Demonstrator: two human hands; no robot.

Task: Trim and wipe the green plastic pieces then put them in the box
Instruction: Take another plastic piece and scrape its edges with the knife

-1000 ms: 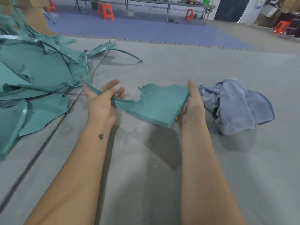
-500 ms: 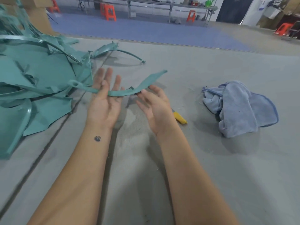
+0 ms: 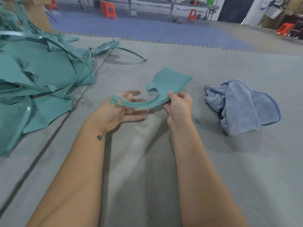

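A: From the head camera, where is the piece being worked on?

B: Just above the middle of the frame. The green plastic piece (image 3: 165,84) is held up over the grey floor mat (image 3: 213,161); it has a flat, broad part at the upper right and a thin curved arm sweeping down and to the left, ending in a small tab with a hole.

A: And the hands?

B: The right hand (image 3: 178,106) pinches the piece where the arm meets the broad part, thumb on top and fingers curled beneath. The left hand (image 3: 121,112) lies palm up under the tab end with fingers straight and relaxed (they are blurred, so whether they touch the plastic I cannot tell). The two hands are apart, one at each end of the arm.

A: What else lies around?

B: At the left edge of the frame, a heap of green plastic pieces (image 3: 41,76), with one thin curved strip (image 3: 129,52) sticking out toward the upper middle. At the right, a crumpled blue cloth (image 3: 242,105) on the mat, near the right hand but not touching it. Along the top, orange stools (image 3: 110,10) stand beside a long metal table (image 3: 170,4) on blue flooring.
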